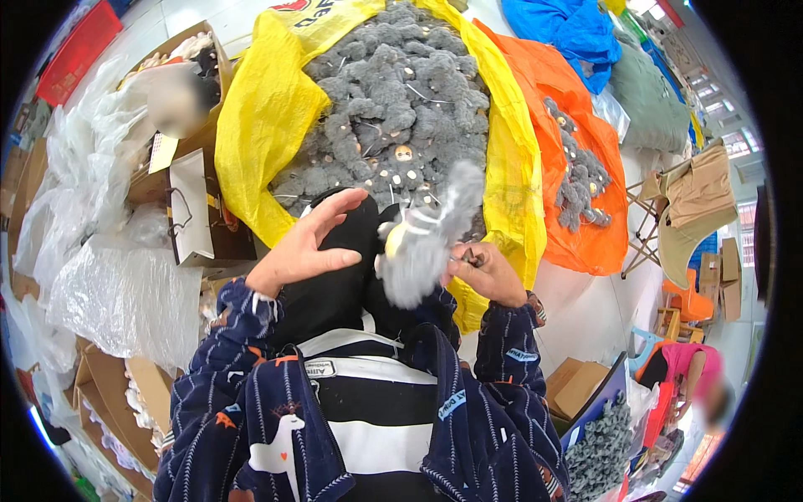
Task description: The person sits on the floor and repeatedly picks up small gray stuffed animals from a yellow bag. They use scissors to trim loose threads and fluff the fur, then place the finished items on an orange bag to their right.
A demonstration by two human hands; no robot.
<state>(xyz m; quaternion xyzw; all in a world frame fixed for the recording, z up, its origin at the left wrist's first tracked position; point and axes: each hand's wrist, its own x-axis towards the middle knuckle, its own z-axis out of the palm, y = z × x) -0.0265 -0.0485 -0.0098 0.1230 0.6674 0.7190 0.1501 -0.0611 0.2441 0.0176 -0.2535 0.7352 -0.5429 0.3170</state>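
Observation:
My left hand [305, 251] is raised over my lap with its thumb and fingers apart, holding nothing. My right hand [493, 276] is closed at the edge of a grey plush toy [418, 259], which is smeared by motion and shows a pale patch and white streaks. A small dark metal-looking thing [474, 257] also shows between my right fingers; its kind cannot be made out. Beyond my knees, a large yellow sack [514, 167] lies opened out, heaped with grey plush toys [393, 100] that have small faces and loose white threads.
Right of the yellow sack lies an orange sack [598, 243] with more grey toys. On the left stand an open carton [191, 209] and crumpled clear plastic [117, 293]. A folding chair [690, 209] is at the right. Another person [694, 368] in pink is at the lower right.

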